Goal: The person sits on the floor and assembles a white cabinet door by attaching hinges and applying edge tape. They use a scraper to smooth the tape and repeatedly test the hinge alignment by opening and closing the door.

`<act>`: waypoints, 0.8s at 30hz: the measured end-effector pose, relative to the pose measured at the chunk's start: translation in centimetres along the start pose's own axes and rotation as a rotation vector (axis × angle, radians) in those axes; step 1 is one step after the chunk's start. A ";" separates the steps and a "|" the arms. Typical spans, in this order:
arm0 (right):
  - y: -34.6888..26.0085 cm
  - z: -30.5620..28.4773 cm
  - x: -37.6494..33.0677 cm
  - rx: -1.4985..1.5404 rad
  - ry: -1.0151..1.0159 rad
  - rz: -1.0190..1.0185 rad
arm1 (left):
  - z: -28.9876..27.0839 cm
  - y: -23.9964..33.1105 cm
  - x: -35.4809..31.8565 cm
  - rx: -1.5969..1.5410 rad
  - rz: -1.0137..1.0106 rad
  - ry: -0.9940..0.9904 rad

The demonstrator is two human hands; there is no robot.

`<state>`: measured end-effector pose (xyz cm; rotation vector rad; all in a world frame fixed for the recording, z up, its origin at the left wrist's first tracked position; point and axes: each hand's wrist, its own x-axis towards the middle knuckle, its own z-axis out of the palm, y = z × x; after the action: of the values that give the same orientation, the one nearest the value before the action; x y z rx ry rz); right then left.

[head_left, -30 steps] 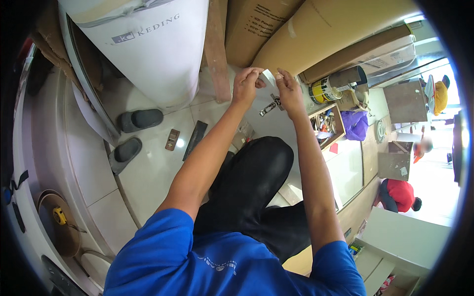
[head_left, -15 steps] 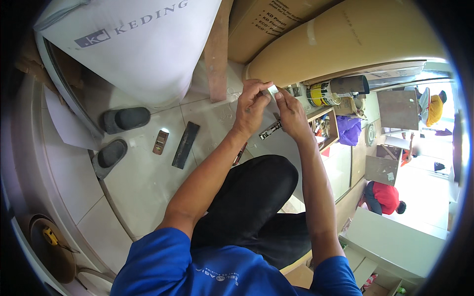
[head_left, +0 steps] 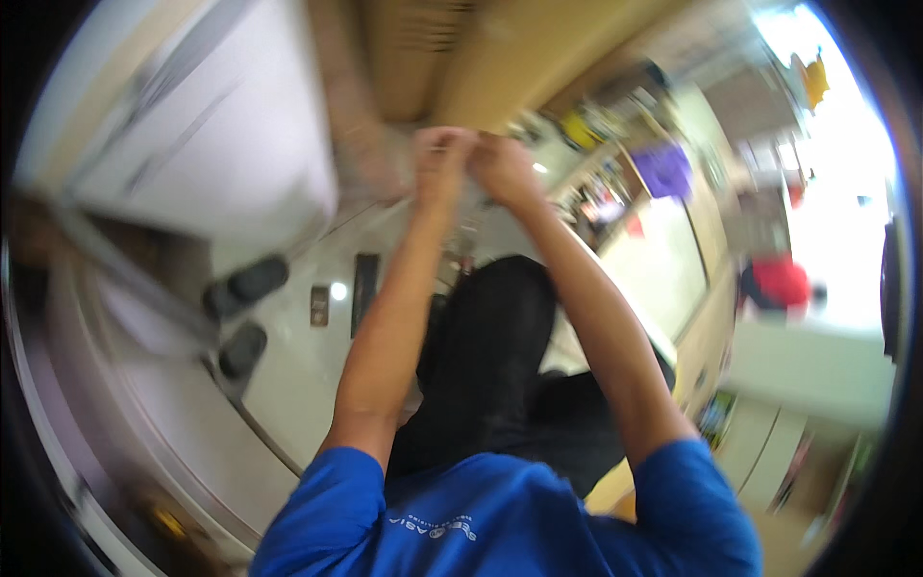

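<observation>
The picture is blurred by motion. My left hand (head_left: 440, 159) and my right hand (head_left: 502, 168) are raised in front of me, knuckles nearly touching, fingers curled shut. Between and just under them shows a small pale packet (head_left: 471, 197), pinched by both hands; its shape is too smeared to tell. Both forearms reach up from my blue shirt. My knee in black trousers (head_left: 490, 346) is below the hands.
A big white panel (head_left: 221, 125) leans at the left and cardboard boxes (head_left: 433, 48) stand behind the hands. On the pale floor lie two dark slippers (head_left: 255, 281), a flat black bar (head_left: 365, 288) and a small brown thing (head_left: 319, 305). A person in red (head_left: 779, 284) is at the right.
My head has swung and the view has gone blurry. The hands have closed in tighter against each other around the small packet; the hanging metal piece is no longer discernible.
</observation>
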<state>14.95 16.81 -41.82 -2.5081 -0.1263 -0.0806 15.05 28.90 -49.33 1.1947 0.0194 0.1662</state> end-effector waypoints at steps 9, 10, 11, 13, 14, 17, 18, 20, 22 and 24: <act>4.1 -10.4 -13.3 -0.099 0.824 -0.207 | 1.7 -0.2 4.1 0.231 -0.040 0.093; 5.5 -12.1 -16.8 -0.013 0.955 -0.100 | 1.8 -0.5 4.6 0.261 0.023 0.055; 7.5 -13.2 -21.3 0.045 1.068 0.031 | 1.6 -0.9 5.3 0.289 0.059 0.049; 11.6 -15.9 -28.3 0.041 1.438 0.395 | 2.2 -1.3 6.1 0.362 0.110 0.030; 13.6 -16.6 -30.7 -0.059 1.540 0.729 | 2.3 -1.3 6.4 0.405 0.129 0.021; 16.8 -15.9 -34.0 0.179 1.568 0.931 | 2.9 -0.4 7.0 0.540 0.163 0.009; 17.5 -15.6 -34.2 0.227 1.566 0.917 | 3.0 0.0 7.1 0.573 0.133 0.003; 18.6 -15.0 -34.3 0.383 1.580 0.926 | 3.1 1.2 7.4 0.684 0.019 -0.004; 19.5 -14.7 -34.6 0.394 1.586 0.875 | 3.1 2.1 7.8 0.720 -0.003 -0.019; 20.1 -14.7 -35.1 0.417 1.568 0.850 | 3.1 2.8 8.0 0.740 -0.091 -0.003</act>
<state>-18.11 -10.56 -44.77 -1.3110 1.3251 -1.3655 22.96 28.14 -45.02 1.9279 0.1427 0.0753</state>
